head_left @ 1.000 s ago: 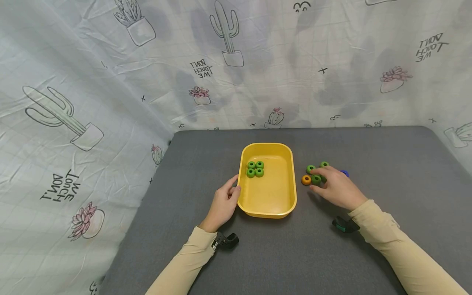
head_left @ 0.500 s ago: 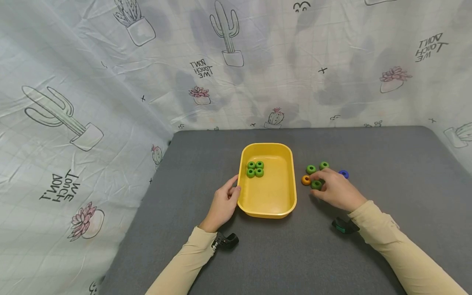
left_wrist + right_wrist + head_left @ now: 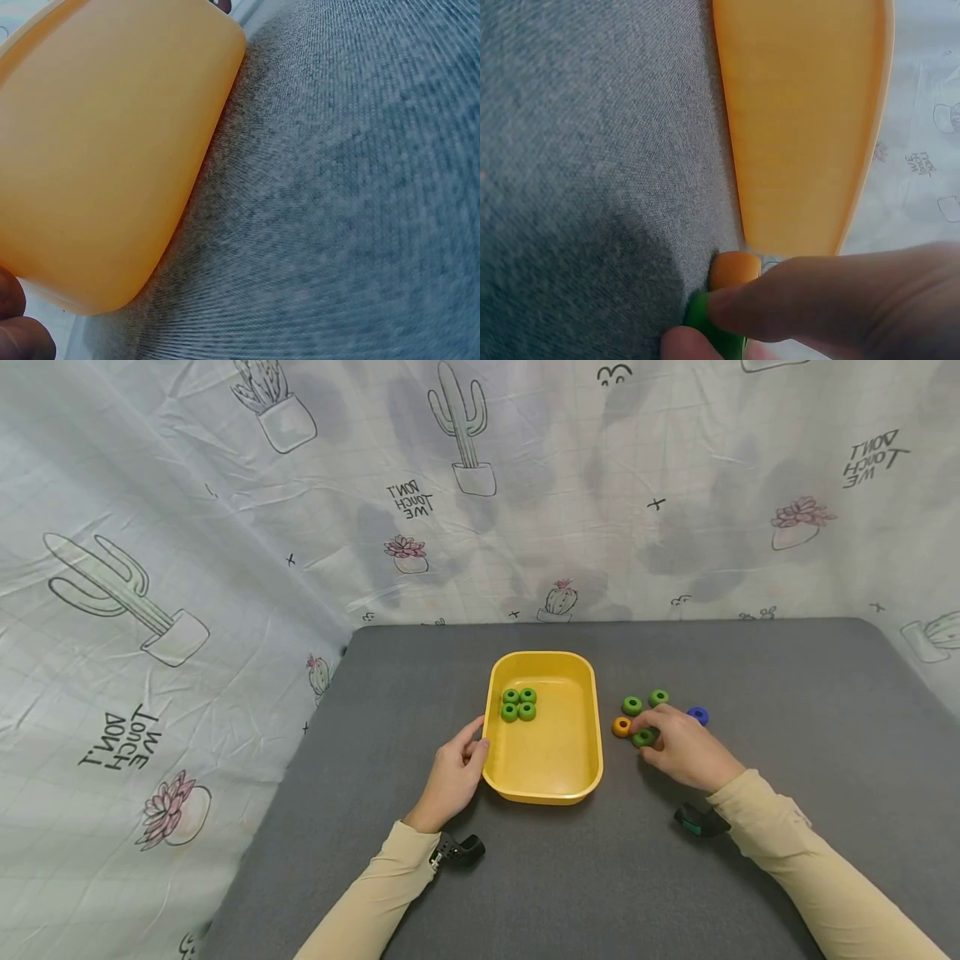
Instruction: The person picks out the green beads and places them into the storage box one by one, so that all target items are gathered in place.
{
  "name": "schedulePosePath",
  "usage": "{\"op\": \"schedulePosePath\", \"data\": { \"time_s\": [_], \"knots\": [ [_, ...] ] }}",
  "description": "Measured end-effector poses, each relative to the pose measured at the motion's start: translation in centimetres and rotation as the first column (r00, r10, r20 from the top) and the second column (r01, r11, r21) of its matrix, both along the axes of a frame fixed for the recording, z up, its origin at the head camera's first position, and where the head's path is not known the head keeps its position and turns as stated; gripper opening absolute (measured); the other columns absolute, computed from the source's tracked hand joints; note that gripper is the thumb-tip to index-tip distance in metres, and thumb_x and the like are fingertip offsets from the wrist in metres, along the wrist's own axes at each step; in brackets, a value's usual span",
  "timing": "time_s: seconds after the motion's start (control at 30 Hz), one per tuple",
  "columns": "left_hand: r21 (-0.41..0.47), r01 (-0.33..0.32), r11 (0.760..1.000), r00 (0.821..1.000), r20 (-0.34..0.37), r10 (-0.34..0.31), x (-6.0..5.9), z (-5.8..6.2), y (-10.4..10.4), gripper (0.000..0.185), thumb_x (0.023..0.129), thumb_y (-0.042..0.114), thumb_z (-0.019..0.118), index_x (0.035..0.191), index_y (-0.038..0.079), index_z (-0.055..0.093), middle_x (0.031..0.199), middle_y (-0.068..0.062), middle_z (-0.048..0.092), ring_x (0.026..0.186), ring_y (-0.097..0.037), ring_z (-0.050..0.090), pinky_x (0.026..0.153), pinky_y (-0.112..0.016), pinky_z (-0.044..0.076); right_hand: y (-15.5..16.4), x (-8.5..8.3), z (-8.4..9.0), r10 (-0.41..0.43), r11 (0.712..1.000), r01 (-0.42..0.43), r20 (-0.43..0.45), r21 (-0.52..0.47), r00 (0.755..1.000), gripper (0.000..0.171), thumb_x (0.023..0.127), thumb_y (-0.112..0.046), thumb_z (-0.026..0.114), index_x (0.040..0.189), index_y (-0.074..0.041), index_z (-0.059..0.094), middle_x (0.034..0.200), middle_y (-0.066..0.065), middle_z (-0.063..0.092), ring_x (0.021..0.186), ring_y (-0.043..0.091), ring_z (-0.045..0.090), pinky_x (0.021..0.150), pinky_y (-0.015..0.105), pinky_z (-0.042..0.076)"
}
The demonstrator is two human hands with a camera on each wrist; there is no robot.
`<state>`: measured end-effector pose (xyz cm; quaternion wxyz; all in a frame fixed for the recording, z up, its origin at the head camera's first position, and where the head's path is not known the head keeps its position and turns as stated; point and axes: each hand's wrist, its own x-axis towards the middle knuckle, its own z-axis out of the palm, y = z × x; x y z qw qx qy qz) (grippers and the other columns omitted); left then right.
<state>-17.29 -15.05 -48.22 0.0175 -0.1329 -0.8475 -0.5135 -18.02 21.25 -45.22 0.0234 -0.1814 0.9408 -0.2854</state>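
**Right hand pinching a green ring beside the yellow tray**

We find the right hand (image 3: 684, 747) on the grey table (image 3: 750, 860), right of the yellow tray (image 3: 543, 789). Its thumb and fingers are curled round a green ring (image 3: 642, 737), pinching it; the right wrist view confirms a fingertip over the ring and the thumb beneath. We cannot tell whether the ring is lifted or rests on the table. An orange ring (image 3: 622, 726) lies just left of it, close enough that we cannot tell whether they touch. Two further green rings (image 3: 632, 704) lie beyond, toward the far side, and a blue ring (image 3: 698, 715) lies just past the knuckles on the right.

The left hand (image 3: 453, 772) rests against the tray's near left wall, fingers relaxed and lightly touching the rim, thumb alongside. The left wrist view shows only the tray's outer wall and a fingertip.

Inside the tray, four green rings (image 3: 519, 703) sit in a tight square near the far left corner. A cactus-print cloth (image 3: 225, 568) hangs behind the table.
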Motion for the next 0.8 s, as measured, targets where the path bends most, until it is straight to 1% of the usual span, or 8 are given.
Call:
{"op": "schedulePosePath", "data": {
  "time_s": [0.17, 0.37, 0.6, 0.8],
  "knots": [
    [0.004, 0.001, 1.0, 1.0, 0.005, -0.001, 0.01, 0.0, 0.0, 0.046, 0.11, 0.017, 0.053, 0.155, 0.005, 0.049, 0.073, 0.002, 0.055, 0.061, -0.008, 0.047, 0.061, -0.022, 0.039, 0.02, -0.05, -0.11, 0.009, 1.0, -0.01, -0.021, -0.004, 1.0, 0.03, 0.087, 0.003, 0.074, 0.117, -0.001, 0.072, 0.116, 0.019, 0.069, 0.08, 0.018, 0.066, 0.07, 0.039, 0.056],
    [0.008, 0.002, 1.0, 1.0, 0.009, -0.002, 0.04, 0.07, 0.01, 0.046, 0.11, 0.017, 0.053, 0.154, 0.005, 0.049, 0.073, 0.002, 0.054, 0.06, -0.008, 0.046, 0.06, -0.022, 0.039, 0.04, -0.07, -0.07, 0.01, 1.0, -0.01, -0.006, -0.01, 1.0, 0.028, 0.088, 0.001, 0.075, 0.115, -0.001, 0.073, 0.114, 0.017, 0.071, 0.081, 0.018, 0.067, 0.072, 0.04, 0.057],
    [0.007, -0.003, 1.0, 1.0, 0.012, 0.003, 0.04, 0.1, 0.02, 0.046, 0.11, 0.017, 0.053, 0.154, 0.005, 0.049, 0.073, 0.001, 0.056, 0.06, -0.008, 0.047, 0.061, -0.022, 0.039, 0.09, -0.2, 0.1, 0.008, 0.999, -0.007, 0.021, -0.039, 1.0, 0.027, 0.088, -0.003, 0.075, 0.115, -0.002, 0.073, 0.111, 0.015, 0.073, 0.079, 0.014, 0.068, 0.066, 0.033, 0.055],
    [-0.004, -0.007, 1.0, 1.0, 0.013, 0.007, 0.01, -0.01, 0.0, 0.046, 0.11, 0.017, 0.053, 0.154, 0.004, 0.049, 0.075, -0.001, 0.059, 0.061, -0.009, 0.048, 0.061, -0.022, 0.04, 0.17, -0.14, 0.43, 0.0, 0.997, 0.002, 0.026, -0.078, 1.0, 0.027, 0.089, -0.005, 0.077, 0.116, -0.003, 0.072, 0.101, 0.008, 0.073, 0.072, 0.011, 0.062, 0.059, 0.028, 0.051]
  ]
}}
